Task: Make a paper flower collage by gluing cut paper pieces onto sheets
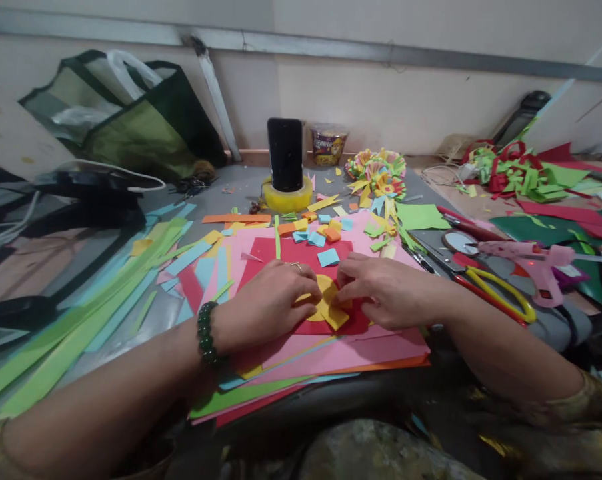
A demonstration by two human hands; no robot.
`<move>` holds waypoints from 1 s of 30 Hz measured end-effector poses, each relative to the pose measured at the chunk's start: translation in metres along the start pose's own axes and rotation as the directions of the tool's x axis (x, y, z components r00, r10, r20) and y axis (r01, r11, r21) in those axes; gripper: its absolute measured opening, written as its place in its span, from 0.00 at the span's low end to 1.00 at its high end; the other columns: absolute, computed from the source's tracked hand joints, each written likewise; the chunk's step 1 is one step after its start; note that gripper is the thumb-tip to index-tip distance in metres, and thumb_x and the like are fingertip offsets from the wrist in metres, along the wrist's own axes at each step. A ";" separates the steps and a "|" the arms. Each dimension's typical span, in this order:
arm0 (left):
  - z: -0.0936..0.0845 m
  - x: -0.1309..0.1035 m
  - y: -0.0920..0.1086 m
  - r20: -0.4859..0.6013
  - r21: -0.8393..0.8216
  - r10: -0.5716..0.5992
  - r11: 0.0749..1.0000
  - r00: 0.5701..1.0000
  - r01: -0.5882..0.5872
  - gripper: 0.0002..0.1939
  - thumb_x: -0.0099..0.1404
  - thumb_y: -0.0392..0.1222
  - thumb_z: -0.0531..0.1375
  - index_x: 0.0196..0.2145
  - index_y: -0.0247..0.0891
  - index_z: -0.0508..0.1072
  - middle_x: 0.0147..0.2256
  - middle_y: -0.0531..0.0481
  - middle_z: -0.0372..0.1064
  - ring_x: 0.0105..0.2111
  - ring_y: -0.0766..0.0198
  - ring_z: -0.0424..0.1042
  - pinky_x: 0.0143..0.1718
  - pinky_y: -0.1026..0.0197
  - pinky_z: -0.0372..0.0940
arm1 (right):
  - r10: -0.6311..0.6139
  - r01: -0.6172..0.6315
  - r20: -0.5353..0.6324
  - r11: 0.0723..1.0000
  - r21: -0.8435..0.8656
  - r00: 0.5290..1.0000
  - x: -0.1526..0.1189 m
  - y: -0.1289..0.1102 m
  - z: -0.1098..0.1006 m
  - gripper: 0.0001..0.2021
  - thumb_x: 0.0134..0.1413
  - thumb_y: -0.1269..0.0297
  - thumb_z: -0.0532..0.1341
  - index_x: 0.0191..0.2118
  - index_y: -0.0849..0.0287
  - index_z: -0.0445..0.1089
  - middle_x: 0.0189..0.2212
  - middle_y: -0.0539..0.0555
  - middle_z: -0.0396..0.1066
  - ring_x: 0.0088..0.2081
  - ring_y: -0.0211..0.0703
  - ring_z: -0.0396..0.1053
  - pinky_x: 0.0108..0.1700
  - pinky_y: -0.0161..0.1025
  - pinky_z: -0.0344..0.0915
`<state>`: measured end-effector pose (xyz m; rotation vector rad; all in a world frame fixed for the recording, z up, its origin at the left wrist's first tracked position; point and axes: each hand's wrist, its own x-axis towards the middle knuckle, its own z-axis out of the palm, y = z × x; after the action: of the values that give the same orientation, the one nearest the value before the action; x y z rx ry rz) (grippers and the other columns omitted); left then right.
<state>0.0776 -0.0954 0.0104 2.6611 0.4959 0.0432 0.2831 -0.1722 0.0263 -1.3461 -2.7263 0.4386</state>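
Observation:
My left hand (271,300), with a green bead bracelet (207,333) at the wrist and a ring, bends its fingers down onto the yellow paper piece (325,287). From the other side my right hand (385,287) curls inward, fingertips on the right part of the same paper. A small folded yellow flap stands out toward me between the hands. Fingers partly cover the yellow paper, which lies on a red paper sheet (261,253). Below that is a stack of pink sheets (385,353) and other colours. A light blue paper square (329,257) rests just beyond my fingers.
A phone (285,157) leans upright in a yellow tape roll (287,198). Paper flowers (378,173) stand behind small scraps. Scissors (501,290) and a pink glue gun (531,260) lie right. Long green strips (105,300) cover the left, before a green bag (145,127).

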 end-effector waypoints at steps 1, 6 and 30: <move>0.000 0.000 0.000 0.000 0.007 0.000 1.000 1.000 0.000 0.09 0.67 0.34 0.59 0.33 0.38 0.79 0.38 0.49 0.76 0.36 0.61 0.71 0.40 0.58 0.61 | -0.004 0.004 0.001 1.000 -0.004 1.000 0.000 0.000 0.000 0.15 0.49 0.81 0.56 0.36 0.59 0.78 0.34 0.56 0.67 0.37 0.43 0.64 0.38 0.38 0.61; 0.001 0.000 -0.001 -0.011 0.006 0.021 1.000 1.000 -0.021 0.09 0.67 0.35 0.58 0.34 0.39 0.80 0.39 0.49 0.77 0.36 0.61 0.72 0.42 0.58 0.62 | -0.009 0.010 0.037 1.000 -0.011 0.999 0.002 -0.002 0.000 0.13 0.48 0.81 0.57 0.32 0.60 0.76 0.33 0.55 0.67 0.38 0.44 0.64 0.39 0.37 0.60; 0.003 -0.001 -0.002 -0.033 0.013 0.033 0.999 0.999 -0.032 0.12 0.67 0.35 0.56 0.36 0.40 0.81 0.41 0.48 0.77 0.37 0.61 0.73 0.45 0.56 0.66 | 0.109 -0.124 0.093 0.975 0.186 0.990 0.000 0.013 -0.004 0.15 0.53 0.78 0.61 0.45 0.60 0.77 0.38 0.54 0.75 0.36 0.38 0.71 0.38 0.32 0.64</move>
<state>0.0764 -0.0948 0.0069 2.6849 0.4651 0.0945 0.2941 -0.1641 0.0269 -1.4709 -2.5951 0.7600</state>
